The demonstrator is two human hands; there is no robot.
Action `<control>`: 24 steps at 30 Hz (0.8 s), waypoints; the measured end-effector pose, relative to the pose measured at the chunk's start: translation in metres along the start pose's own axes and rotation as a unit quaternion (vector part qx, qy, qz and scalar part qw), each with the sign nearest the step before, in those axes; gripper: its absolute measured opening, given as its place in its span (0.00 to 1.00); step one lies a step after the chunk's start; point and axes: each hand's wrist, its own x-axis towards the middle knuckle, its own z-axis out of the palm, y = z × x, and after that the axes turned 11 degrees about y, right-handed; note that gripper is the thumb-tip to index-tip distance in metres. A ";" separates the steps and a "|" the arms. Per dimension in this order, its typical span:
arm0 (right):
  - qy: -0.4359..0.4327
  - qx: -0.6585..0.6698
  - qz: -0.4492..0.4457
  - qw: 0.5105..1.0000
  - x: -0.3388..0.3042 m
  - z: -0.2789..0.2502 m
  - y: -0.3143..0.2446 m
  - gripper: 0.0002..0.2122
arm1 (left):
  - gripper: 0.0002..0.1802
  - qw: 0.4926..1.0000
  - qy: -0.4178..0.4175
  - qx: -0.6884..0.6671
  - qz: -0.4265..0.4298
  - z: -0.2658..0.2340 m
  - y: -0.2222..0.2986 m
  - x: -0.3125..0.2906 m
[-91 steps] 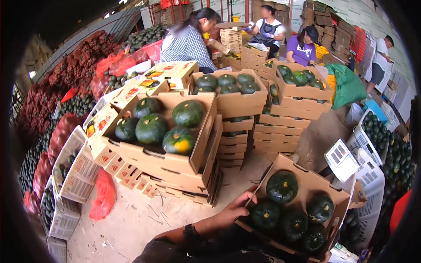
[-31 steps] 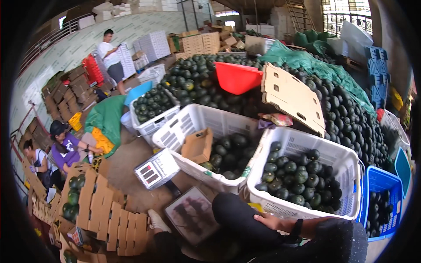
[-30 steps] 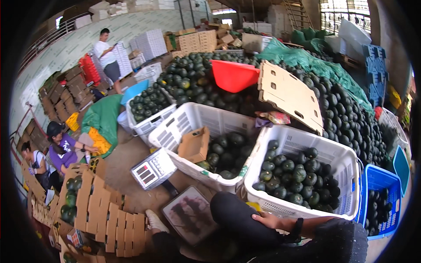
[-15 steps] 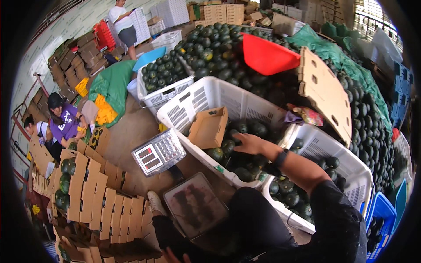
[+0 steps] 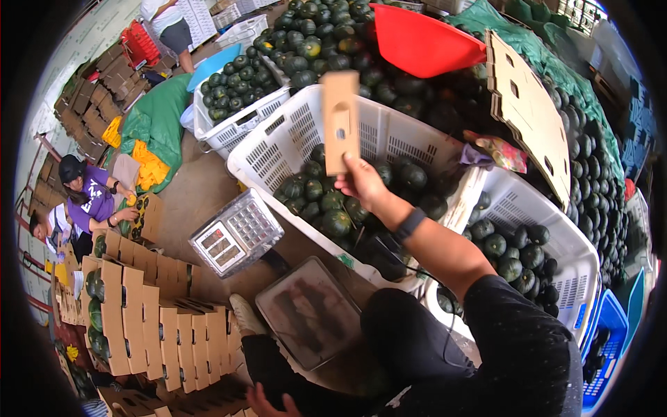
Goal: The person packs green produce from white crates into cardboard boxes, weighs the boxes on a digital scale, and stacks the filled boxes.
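The right hand (image 5: 363,182) grips a flat brown cardboard piece (image 5: 340,119) above the white plastic crate (image 5: 278,149) of dark green squashes (image 5: 336,222), so it is best kept upright and lifted clear of the rim; the left hand (image 5: 262,402) shows only spread fingertips at the lower edge, holding nothing visible.

Three white crates of squash are counted beyond the right hand (image 5: 363,184): one (image 5: 292,132) under it, one (image 5: 233,125) to its left, one (image 5: 556,236) to its right. One cardboard strip (image 5: 340,121) is held in that hand, and one red basin (image 5: 417,45) and one flat cardboard sheet (image 5: 528,115) are seen on the heap beyond it. One scale (image 5: 236,233) is found left of it, and three other people are counted far left.
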 end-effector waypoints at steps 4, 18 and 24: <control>-0.251 0.362 0.144 0.886 -0.150 -0.012 -0.034 0.24 | 0.44 0.878 -0.081 -0.455 -0.124 0.014 0.046 0.037; -0.165 -0.637 -0.251 0.710 -0.009 -0.128 -0.088 0.30 | 0.30 0.931 -0.361 -0.049 0.011 0.021 0.033 0.087; -0.056 -0.770 -0.012 0.635 0.117 -0.174 -0.030 0.36 | 0.14 0.932 -0.310 0.075 0.174 0.210 -0.064 0.029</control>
